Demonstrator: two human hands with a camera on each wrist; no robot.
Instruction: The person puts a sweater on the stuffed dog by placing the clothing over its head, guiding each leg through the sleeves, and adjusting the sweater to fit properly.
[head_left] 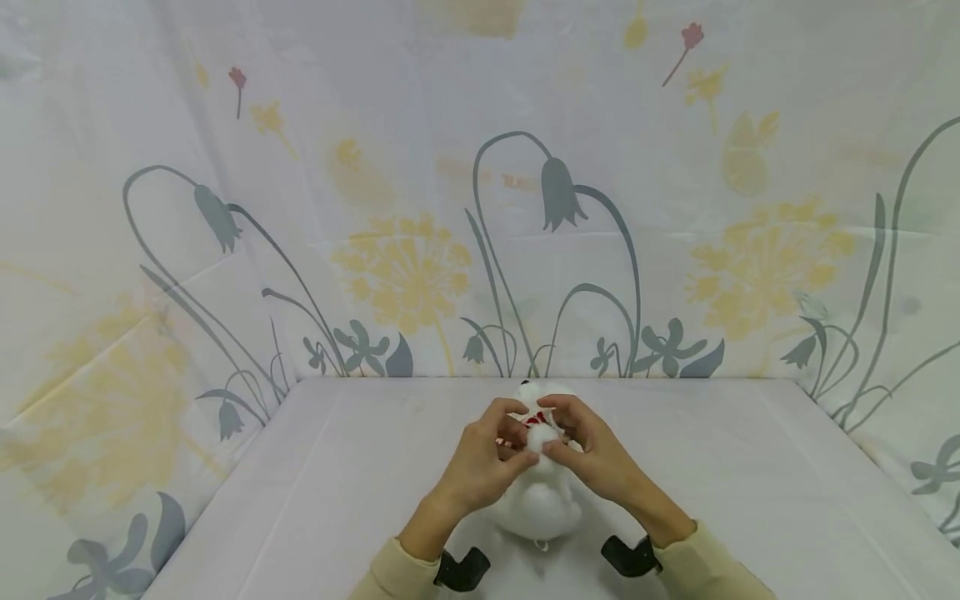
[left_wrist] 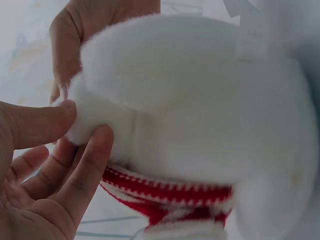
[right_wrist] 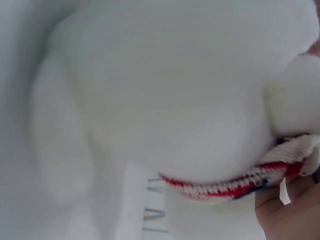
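A white plush toy [head_left: 543, 508] lies on the table, its small black nose [head_left: 525, 382] pointing to the far side. Around it runs a red and white knitted piece [right_wrist: 225, 189], with a little blue in the right wrist view. My left hand [head_left: 480, 462] pinches a small rounded white part of the toy [left_wrist: 95, 117] with thumb and fingertips. From the other side, my right hand [head_left: 600, 454] grips the toy by that same part, its thumb against the white fur. In the right wrist view its fingers [right_wrist: 295, 210] lie at the knitted edge.
The white table [head_left: 337, 500] meets a hanging cloth printed with grey and yellow flowers [head_left: 558, 192] at the back and sides. Black wrist mounts [head_left: 462, 569] stick inward from both sleeves. A white tag [left_wrist: 252, 37] is on the toy's near end.
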